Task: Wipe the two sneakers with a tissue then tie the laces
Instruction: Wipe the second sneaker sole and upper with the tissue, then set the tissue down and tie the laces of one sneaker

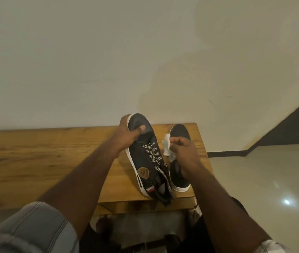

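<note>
I see two dark sneakers with white soles at the right end of the wooden surface (53,152). The left sneaker (145,156) is tilted, its toe raised toward the far side in my left hand (126,134), its heel low at the near edge. Its black-and-white patterned laces (156,156) lie loose and untied, and a tan badge shows on its side. The right sneaker (179,161) sits flat just beside it. A crumpled white tissue (168,147) is pinched in my right hand (183,150) between the two.
</note>
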